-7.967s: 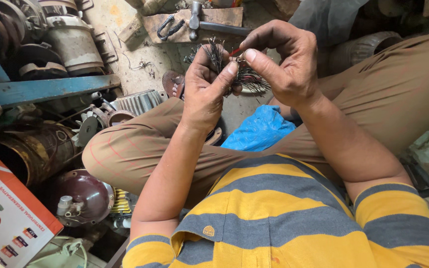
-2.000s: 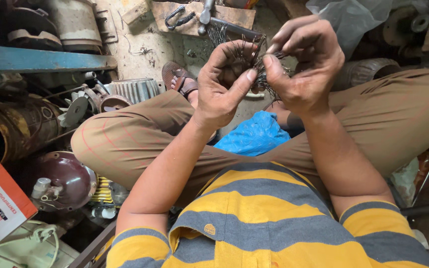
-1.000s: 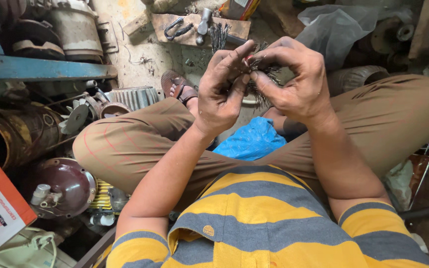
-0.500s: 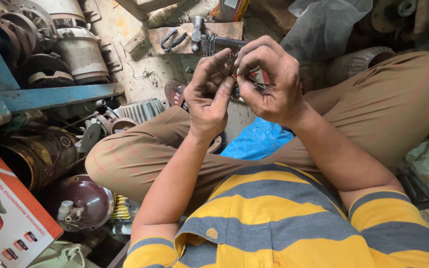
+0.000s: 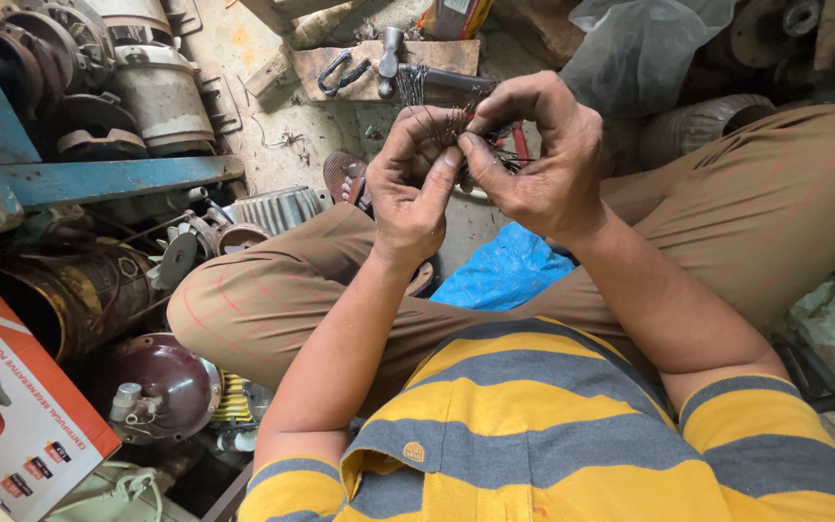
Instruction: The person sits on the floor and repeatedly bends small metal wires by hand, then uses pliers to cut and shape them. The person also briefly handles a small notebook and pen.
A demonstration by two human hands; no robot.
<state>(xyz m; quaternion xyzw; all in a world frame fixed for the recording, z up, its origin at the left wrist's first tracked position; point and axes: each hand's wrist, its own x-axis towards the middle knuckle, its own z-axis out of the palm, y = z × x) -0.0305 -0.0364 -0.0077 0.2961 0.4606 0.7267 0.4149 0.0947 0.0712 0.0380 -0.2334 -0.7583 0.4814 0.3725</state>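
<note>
Both hands are raised together above the lap. Left hand (image 5: 416, 188) is curled, thumb and fingertips pinching into a bundle of thin dark wires (image 5: 437, 124); right hand (image 5: 543, 159) is closed over the same bundle from the other side, fingers pressed onto strands. The bundle sits between the two hands, its frayed ends fanning upward and its core hidden behind the fingers. Judged step: separating or straightening individual strands by fingertip. Judged requirement for the next move: a firm hold by one hand while the other draws a single strand clear without snagging its neighbours. Surroundings: a blue cloth (image 5: 504, 275) lies on the lap just below the hands; a hammer (image 5: 393, 53) and metal hooks (image 5: 340, 72) rest on a wooden block (image 5: 379, 82) on the floor beyond. A finned motor housing (image 5: 277, 208) sits beside the left knee, a maroon end cover (image 5: 161, 387) lower left, a cylindrical motor body (image 5: 157, 92) upper left. Obstruction: crowded floor parts limit where anything can be set down.
</note>
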